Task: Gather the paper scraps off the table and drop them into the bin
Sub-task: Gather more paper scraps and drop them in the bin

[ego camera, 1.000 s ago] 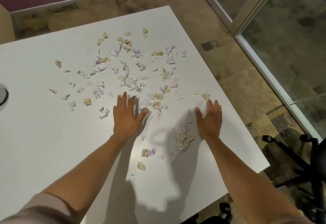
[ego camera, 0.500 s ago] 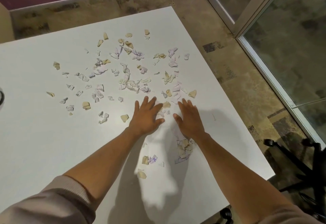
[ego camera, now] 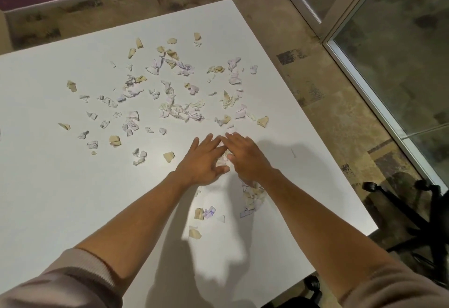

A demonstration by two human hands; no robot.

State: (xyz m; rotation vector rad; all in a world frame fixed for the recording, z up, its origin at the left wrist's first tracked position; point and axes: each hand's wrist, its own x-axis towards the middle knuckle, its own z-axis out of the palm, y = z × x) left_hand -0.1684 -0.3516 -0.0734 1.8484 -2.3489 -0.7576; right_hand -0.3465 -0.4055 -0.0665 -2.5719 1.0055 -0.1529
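Head view only. Scraps [ego camera: 179,111] of torn paper, white, lilac & tan, lie scattered over the far half of the white desk [ego camera: 48,186], thickest near the middle, w/ stragglers out toward the left edge. Both hands are down on the desk, palms down, side by side & touching at the fingertips. Left hand [ego camera: 204,159]: fingers straight & fanned, thumb angled in toward the other hand, flat on the surface; grip is spread, holding nothing I can see. Right hand [ego camera: 245,157]: fingers straight & close together, also flat, grip not curled around anything. A few scraps peek out in the gap between the two hands, right under the thumbs. A small gathered heap [ego camera: 252,196] sits just beside & partly under the right forearm, nearer the person. Closer still, between the two forearms, a tan piece and a lilac piece [ego camera: 205,213] lie together, w/ one more tan bit [ego camera: 194,232] just below them. Pale sleeves are pushed up on both arms.

Off the desk on the right: black office chair base [ego camera: 410,215] on a mottled stone floor [ego camera: 328,103], and a glass door w/ a light metal frame [ego camera: 364,82]. No bin in shot.
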